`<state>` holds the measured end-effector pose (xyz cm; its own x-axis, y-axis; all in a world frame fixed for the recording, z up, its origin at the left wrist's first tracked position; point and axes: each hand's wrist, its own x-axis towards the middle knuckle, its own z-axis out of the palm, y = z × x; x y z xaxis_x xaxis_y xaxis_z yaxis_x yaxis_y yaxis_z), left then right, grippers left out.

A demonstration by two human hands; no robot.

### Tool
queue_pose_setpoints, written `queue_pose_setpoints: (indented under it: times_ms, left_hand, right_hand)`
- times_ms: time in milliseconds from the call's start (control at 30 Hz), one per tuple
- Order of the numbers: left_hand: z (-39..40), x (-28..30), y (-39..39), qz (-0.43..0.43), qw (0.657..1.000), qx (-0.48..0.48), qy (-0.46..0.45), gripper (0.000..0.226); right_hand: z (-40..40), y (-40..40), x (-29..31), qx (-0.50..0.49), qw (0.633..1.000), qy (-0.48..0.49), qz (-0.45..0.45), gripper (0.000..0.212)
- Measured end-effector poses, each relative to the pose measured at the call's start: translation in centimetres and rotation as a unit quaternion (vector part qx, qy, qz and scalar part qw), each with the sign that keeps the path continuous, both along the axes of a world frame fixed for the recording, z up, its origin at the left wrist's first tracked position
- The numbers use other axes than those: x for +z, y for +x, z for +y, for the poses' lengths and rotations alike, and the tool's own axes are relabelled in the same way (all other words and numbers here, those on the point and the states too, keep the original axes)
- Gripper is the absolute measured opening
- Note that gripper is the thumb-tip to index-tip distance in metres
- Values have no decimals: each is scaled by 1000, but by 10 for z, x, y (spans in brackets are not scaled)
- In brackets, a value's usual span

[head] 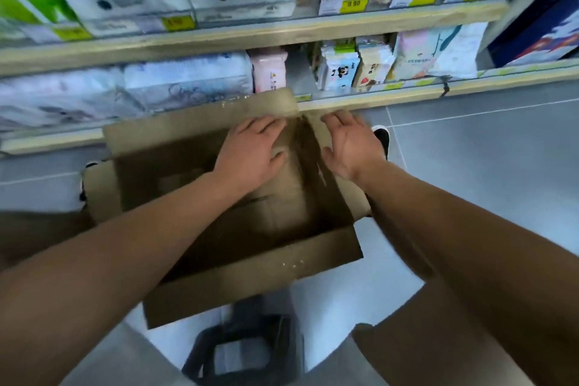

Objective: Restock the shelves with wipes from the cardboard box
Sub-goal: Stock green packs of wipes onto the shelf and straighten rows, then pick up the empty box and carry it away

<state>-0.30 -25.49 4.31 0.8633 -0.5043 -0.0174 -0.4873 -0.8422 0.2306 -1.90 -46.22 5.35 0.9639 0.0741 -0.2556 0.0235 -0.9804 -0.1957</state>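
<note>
The cardboard box (250, 229) sits on the floor right in front of the shelves, its top flaps folded out, and both hands are down at its far right corner. The left hand (250, 153) is spread flat, fingers nearly straight, palm down over the inside of the box near the far flap; the right hand (351, 147) is just beside it, also spread, lying against the box's right wall. Neither is wrapped round anything. Between and beneath them something pale and glossy shows, too blurred to say for sure that it is a pack of wipes. If it is, I'd expect it to be soft, light and a bit slick in its plastic wrap, like the wipes packs (188, 78) on the low shelf (391, 97) just beyond the fingertips; best taken by squeezing it across its two long sides, one hand each. The box itself looks stiff but thin-walled, and the wall under the right hand would likely bend outward if pressed.
</note>
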Motion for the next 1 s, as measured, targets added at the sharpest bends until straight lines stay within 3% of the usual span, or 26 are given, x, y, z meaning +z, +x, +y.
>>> queue_pose_setpoints:
  times_ms: [300, 433, 633, 833, 1000]
  left_hand:
    - [111, -13, -87, 58, 981, 175, -59, 59]
    - [149, -36, -101, 93, 941, 316, -77, 62]
    - [173, -59, -103, 109, 882, 446, -101, 64]
    - [177, -77, -83, 141, 818, 540, -136, 74]
    - [190, -89, -86, 150, 809, 540, -177, 77]
  right_hand:
    - [68, -67, -24, -84, 993, 76, 19, 61]
    - [80, -74, -49, -142, 984, 109, 20, 64]
    - [93, -51, -65, -128, 988, 83, 5, 72]
    - [71, -22, -78, -192, 980, 32, 43, 93]
    - [54, -15, -92, -278, 949, 86, 117, 102]
